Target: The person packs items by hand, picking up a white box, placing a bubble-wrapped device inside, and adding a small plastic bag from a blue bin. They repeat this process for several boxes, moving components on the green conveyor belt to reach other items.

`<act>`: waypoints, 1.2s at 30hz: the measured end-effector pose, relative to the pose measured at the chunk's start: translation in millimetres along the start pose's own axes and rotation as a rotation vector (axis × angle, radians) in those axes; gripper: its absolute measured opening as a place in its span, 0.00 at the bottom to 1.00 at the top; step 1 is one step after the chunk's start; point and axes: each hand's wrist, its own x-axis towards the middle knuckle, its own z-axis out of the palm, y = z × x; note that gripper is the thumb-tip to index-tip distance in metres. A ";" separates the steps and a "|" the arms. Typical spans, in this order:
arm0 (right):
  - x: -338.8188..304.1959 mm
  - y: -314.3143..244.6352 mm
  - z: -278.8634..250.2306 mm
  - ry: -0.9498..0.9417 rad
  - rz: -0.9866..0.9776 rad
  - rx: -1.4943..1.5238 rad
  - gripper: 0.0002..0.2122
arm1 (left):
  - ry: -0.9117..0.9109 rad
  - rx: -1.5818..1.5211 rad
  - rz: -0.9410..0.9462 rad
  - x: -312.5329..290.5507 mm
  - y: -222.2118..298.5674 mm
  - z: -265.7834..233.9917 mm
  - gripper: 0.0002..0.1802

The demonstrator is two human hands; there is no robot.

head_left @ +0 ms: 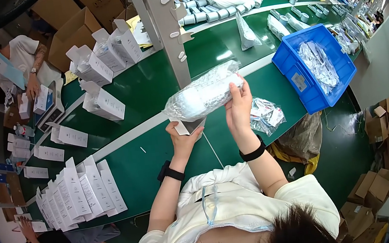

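Observation:
My right hand [239,107] is closed round one end of a light-coloured, roughly cylindrical item in clear bubble wrap [203,93], its thumb on top. The wrapped item lies tilted in the air above the green bench. Just below its left end, my left hand [184,140] grips a white carton [181,127] with a flap standing out; most of that carton is hidden by the hand and the wrap. Nearest to my right forearm, a pile of small clear plastic packets [266,116] lies on the bench.
A blue bin [315,68] of clear packets stands at the right. White cartons [81,190] line up at the near left; open, filled cartons [104,106] stand farther back. A metal post [168,31] rises ahead. Co-workers sit at the left, one beside a scale [52,108].

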 end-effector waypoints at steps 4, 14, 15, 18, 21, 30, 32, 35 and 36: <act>-11.9 26.4 -11.0 -0.026 -0.106 -0.247 0.16 | 0.051 -0.002 -0.004 4.5 6.2 -3.7 0.42; -27.8 19.3 -3.2 -0.713 -0.797 -1.212 0.18 | 0.108 -0.167 0.143 -5.1 -1.5 -1.1 0.40; -27.0 21.4 -13.7 -0.782 -0.789 -1.228 0.18 | 0.125 -0.168 0.107 -7.1 -2.7 -1.7 0.40; -3.3 16.5 -59.0 -0.731 -0.776 -1.190 0.18 | 0.089 -0.032 0.092 -15.8 -17.3 -31.2 0.41; 57.6 43.0 -117.8 -0.405 -0.564 -1.465 0.25 | 0.104 0.090 0.082 -30.1 -26.8 -64.9 0.41; 114.9 4.2 -230.5 -0.576 -0.153 -1.958 0.20 | -0.139 0.184 0.139 -15.8 40.9 -89.3 0.21; 116.7 -7.4 -229.6 -0.529 -0.235 -1.899 0.14 | -0.124 0.201 0.148 -11.3 43.4 -87.9 0.17; 104.9 5.1 -173.8 -0.471 -0.213 -1.368 0.12 | -0.189 0.340 0.054 -10.1 36.7 -93.8 0.09; 92.9 -23.0 -154.0 -0.365 -0.228 -1.169 0.11 | -0.209 0.292 0.073 -3.5 41.0 -89.0 0.09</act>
